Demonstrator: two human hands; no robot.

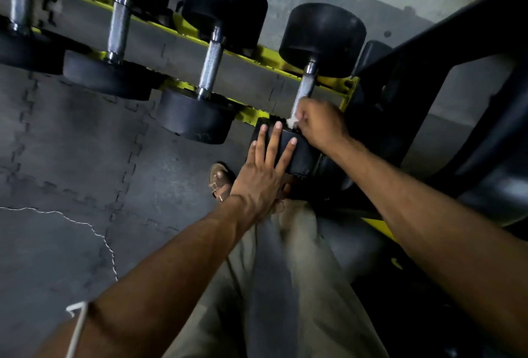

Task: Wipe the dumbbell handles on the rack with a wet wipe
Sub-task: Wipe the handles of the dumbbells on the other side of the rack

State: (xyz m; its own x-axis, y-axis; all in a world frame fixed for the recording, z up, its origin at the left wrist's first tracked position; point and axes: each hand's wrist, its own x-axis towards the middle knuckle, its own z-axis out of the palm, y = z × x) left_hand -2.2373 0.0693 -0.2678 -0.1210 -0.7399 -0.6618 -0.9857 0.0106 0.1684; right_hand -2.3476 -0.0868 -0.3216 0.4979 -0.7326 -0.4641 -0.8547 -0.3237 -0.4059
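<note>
Through your head camera, a row of dumbbells lies across the yellow steel rack [265, 56], each with matte black rubber heads, round like drums, and a knurled chrome handle. The rightmost dumbbell [323, 40] has its long axis running from the near head [300, 154] under your hands up and slightly right to the far head, crossing the rails. Your right hand [321, 124] curls round the near end of its handle [305, 87], fingers clamped on a crumpled white wet wipe [293, 121] pressed to the metal just above the near head. Your left hand [263, 177] lies flat on that near head, fingers straight and spread apart. Beneath is grey floor matting [71, 157] with interlocking puzzle-edge seams, along with your tan sandal [218, 186] and loose khaki trousers [285, 286].
</note>
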